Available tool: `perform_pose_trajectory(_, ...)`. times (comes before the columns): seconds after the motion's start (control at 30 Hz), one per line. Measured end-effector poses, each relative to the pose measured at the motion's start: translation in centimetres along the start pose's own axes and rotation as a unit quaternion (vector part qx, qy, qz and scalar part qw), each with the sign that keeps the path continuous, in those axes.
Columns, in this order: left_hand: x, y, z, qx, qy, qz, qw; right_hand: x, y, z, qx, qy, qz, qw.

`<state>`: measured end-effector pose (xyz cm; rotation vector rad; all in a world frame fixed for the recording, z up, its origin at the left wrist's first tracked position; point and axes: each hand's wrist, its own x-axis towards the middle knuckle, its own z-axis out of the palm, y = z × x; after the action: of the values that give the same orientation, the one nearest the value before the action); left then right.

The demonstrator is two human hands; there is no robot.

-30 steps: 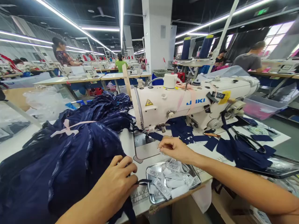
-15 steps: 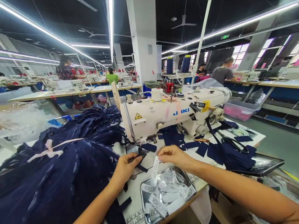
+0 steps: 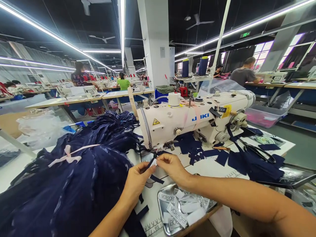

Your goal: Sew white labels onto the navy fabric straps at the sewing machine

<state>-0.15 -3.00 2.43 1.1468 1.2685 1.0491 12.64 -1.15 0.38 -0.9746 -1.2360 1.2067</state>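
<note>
In front of the white sewing machine (image 3: 182, 115), my left hand (image 3: 140, 174) pinches a dark blue strip (image 3: 151, 162). My right hand (image 3: 172, 168) holds a small white label (image 3: 154, 162) against that strip, with the fingertips of both hands almost touching. The label is mostly covered by fingers. Below my right forearm, a metal tray (image 3: 161, 210) holds several white printed labels (image 3: 177, 214). A large pile of dark blue fabric (image 3: 74, 177), tied with a pale pink ribbon (image 3: 67, 156), lies left of my left hand.
Dark blue fabric pieces (image 3: 187, 144) lie beneath the machine arm. Black-handled scissors (image 3: 259, 150) and a dark tray (image 3: 296, 174) are at the right. Clear plastic bags (image 3: 41, 126) are at the left. Other people sit at machines farther back.
My right hand has moved left with the white label and brought it to the strip in my left hand. The whole view has shifted, so the scene sits farther right.
</note>
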Motion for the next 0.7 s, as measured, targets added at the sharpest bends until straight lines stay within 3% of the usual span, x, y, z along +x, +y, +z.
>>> perform_pose_trajectory(0.2, -0.1, -0.2, -0.1, -0.022, -0.003, -0.018, 1.0, 0.0, -0.7, -0.7, 0.014, -0.028, 0.015, 0.999)
perform_pose_trajectory(0.4, -0.2, 0.1, -0.3, -0.008, -0.015, -0.025, 1.0, 0.9, -1.0, -1.5, -0.007, -0.121, 0.063, 0.991)
perform_pose_trajectory(0.7, 0.1, 0.4, -0.2, 0.035, -0.038, -0.031, 0.998, 0.6, 0.1, -1.3, -0.003, -0.097, 0.048, 0.994)
